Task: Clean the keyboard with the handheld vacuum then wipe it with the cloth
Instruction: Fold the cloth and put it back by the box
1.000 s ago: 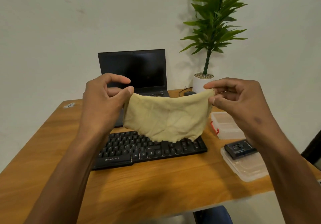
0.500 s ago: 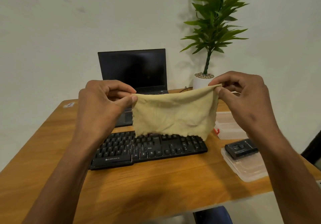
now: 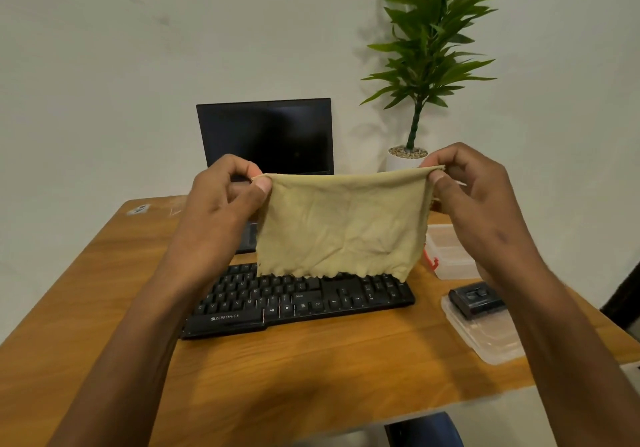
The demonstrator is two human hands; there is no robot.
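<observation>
A pale yellow cloth [image 3: 341, 224] hangs spread flat in the air above the black keyboard [image 3: 304, 302], which lies on the wooden desk [image 3: 311, 370]. My left hand [image 3: 225, 204] pinches the cloth's top left corner between thumb and fingers. Its top right corner is pinched by my right hand [image 3: 478, 200]. The cloth's lower edge hides the keyboard's back rows. A small black device [image 3: 476, 299], possibly the handheld vacuum, rests on a clear plastic lid at the right.
A dark laptop [image 3: 266, 134] stands open behind the keyboard. A potted plant [image 3: 419, 65] sits at the back right by the wall. Two clear plastic containers [image 3: 450, 256] lie along the desk's right side. A blue chair [image 3: 426, 429] shows below the front edge.
Both hands have risen and pulled apart, stretching the cloth from a sagging bundle into a flat sheet held higher over the keyboard.
</observation>
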